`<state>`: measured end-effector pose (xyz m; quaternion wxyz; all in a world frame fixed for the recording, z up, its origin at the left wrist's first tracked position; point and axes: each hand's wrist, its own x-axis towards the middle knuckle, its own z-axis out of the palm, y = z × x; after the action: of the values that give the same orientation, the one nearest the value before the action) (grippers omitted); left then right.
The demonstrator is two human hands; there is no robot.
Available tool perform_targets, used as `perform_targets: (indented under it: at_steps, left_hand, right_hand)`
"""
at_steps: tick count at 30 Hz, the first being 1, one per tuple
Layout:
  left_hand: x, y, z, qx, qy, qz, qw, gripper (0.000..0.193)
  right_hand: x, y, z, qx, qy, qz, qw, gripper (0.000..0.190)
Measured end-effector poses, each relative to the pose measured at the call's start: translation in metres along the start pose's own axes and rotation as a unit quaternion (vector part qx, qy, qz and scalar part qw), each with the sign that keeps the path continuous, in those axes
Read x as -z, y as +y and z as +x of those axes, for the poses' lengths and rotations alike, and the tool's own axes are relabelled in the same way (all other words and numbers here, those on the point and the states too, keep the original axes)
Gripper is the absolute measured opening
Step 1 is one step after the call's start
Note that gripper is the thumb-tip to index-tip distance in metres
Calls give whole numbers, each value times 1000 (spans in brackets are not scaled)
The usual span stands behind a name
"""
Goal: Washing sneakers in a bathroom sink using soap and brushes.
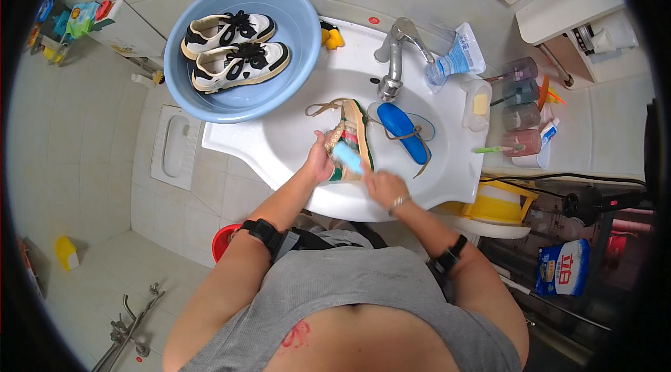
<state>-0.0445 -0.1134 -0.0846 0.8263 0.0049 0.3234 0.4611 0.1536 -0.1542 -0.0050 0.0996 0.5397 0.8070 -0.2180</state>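
My left hand (pixel 317 159) grips a beige canvas shoe (pixel 360 119) with green and red parts, tilted on its side over the front of the white washbasin (pixel 285 144). A beige lace trails from its far end. In my right hand (pixel 386 189) is a scrubbing brush (pixel 348 157) with a light blue head, blurred and against the shoe's upper. To the right of the shoe, a blue insole (pixel 402 131) lies in the bowl with a loose beige shoelace (pixel 409 135) across it. Something bluish and partly hidden lies beneath the insole.
A light blue plastic tub (pixel 296 20) holding a pair of black-and-white sneakers (pixel 238 69) rests on the basin's left side. Behind the bowl stands a chrome faucet (pixel 394 52). At right are a detergent pouch (pixel 461 54), a soap dish (pixel 474 123) and several tumblers (pixel 521 116).
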Motion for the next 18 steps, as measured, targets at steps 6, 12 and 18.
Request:
perform_targets:
  at_steps: [6,12,18]
  left_hand:
    - [-9,5,4,64,-40,4,997,70]
    - [55,-4,21,55,-27,144,988,72]
    - [2,4,3,69,45,63,995,74]
  right_hand:
    - [24,25,75,-96,61,-7,994,38]
    - [-6,28,74,-47,107,76,990,41]
    - [2,19,35,-25,64,95,993,42]
